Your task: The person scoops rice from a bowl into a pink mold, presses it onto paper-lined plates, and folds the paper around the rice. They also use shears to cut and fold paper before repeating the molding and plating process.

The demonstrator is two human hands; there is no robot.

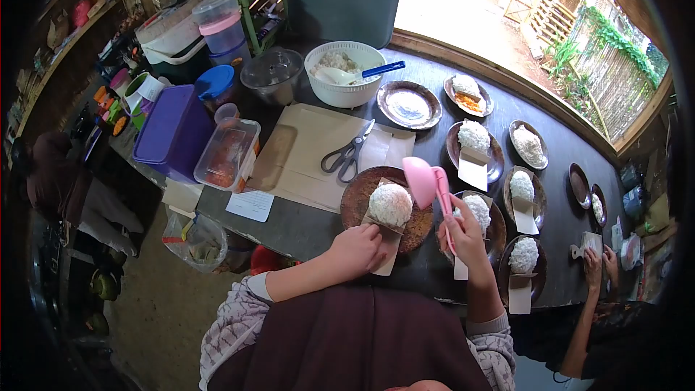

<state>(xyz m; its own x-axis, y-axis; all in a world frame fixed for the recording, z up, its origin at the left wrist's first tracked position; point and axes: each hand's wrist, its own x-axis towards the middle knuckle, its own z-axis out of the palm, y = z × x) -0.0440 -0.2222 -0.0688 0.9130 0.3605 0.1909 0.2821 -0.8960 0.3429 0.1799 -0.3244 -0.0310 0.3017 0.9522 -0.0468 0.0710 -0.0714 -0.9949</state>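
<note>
My right hand (467,230) is closed round the handle of a pink ladle (418,182), whose bowl points up and left. A second pink handle-like part (441,188) lies alongside it. My left hand (360,248), fingers curled, grips the strip of brown paper (388,252) at the front of a round brown plate (355,199). A white rice mound (390,205) sits on that paper, just beyond my left fingertips. Behind my right hand, another rice mound (476,211) on a plate is partly hidden.
More plated rice mounds (523,255) stand to the right. Black scissors (347,157) lie on brown paper sheets (300,166). A white rice tub (343,94) holds a blue-handled scoop. A purple box (170,130) stands left. Another person's hands (601,266) work at the far right.
</note>
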